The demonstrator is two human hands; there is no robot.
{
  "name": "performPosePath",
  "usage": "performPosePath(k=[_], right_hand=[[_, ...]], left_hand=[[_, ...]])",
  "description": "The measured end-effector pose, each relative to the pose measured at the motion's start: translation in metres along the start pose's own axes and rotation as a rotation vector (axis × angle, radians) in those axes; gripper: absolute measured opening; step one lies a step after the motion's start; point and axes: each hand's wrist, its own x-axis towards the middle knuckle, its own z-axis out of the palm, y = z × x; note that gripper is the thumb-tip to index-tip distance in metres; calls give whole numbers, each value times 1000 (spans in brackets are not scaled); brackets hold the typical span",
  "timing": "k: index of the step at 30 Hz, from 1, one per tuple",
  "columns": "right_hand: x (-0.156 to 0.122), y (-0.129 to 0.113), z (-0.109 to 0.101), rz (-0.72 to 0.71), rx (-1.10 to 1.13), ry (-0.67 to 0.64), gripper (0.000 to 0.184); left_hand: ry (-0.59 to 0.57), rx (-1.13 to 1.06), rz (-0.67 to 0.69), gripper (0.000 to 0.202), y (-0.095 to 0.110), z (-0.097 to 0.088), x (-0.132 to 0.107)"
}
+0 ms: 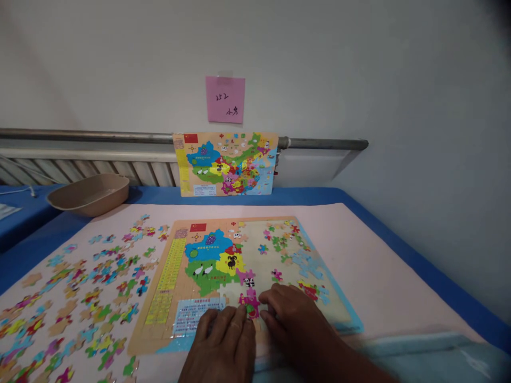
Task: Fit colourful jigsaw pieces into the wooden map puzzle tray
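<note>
A wooden jigsaw map of China lies in its tray (255, 255), its left half filled with coloured pieces and its right side mostly bare cream with scattered pieces. My right hand (291, 319) curls at the lower middle of the tray, its fingertips against a magenta piece (249, 303). My left hand (223, 340) lies flat beside it, fingers together on the tray's lower edge near a pale piece (229, 292). Whether my right fingers grip the magenta piece is hidden. Many loose coloured pieces (91, 303) are spread on the pale pink mat (383, 276) left of the tray.
A printed map poster (225, 164) leans against a metal pipe (323, 143) and a radiator at the back. A tan plastic basin (88, 194) sits back left. The mat lies on a blue table (419, 266). A pale blue cloth (431, 359) lies at the front right.
</note>
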Motion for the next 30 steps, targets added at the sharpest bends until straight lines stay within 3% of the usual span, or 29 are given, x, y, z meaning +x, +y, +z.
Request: performPosePath(k=[8,30], right_hand=[[-2,1,0,-94,-77,48,16],[-3,-1,-2,-132,-166,15,19]], left_hand=[[-10,-4,8,35,-1,-2,1],[13,4,21,31,1,-4,6]])
